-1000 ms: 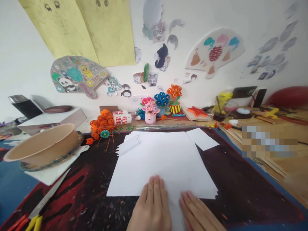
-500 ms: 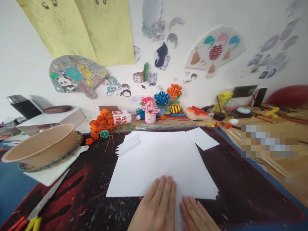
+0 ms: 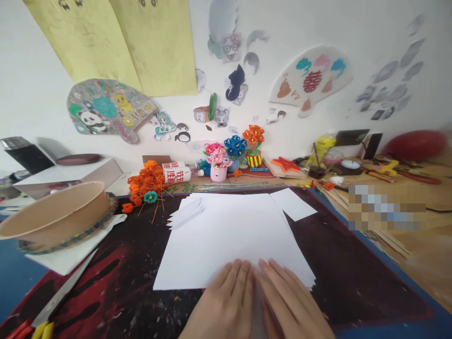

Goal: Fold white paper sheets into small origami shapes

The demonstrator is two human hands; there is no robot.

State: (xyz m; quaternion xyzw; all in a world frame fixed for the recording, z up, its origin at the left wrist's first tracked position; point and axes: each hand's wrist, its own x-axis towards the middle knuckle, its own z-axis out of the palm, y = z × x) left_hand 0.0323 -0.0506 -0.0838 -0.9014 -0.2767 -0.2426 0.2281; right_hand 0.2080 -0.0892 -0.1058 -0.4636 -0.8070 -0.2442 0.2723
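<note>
A stack of white paper sheets (image 3: 226,226) lies on the dark mat, its edges slightly uneven. My left hand (image 3: 226,296) rests flat on the near edge of the stack, fingers stretched out and side by side. Right beside it, my right hand (image 3: 289,296) also lies flat with fingers extended, its fingertips on the paper. Between the two hands a narrow white paper strip (image 3: 258,306) shows, pressed by both; the rest of it is hidden beneath them. Some small folded paper pieces (image 3: 187,212) sit on the stack's far left corner.
Scissors (image 3: 60,301) with red and yellow handles lie at the left, near a tan basin (image 3: 60,207). Orange craft flowers (image 3: 146,181) and small flower pots (image 3: 218,172) line the back. A loose white sheet (image 3: 294,204) overlaps the stack's right corner. Thin sticks (image 3: 388,242) lie right.
My right hand has moved forward and up onto the paper, its fingertips now level with those of my left hand. The left hand has barely moved; the view has shifted slightly.
</note>
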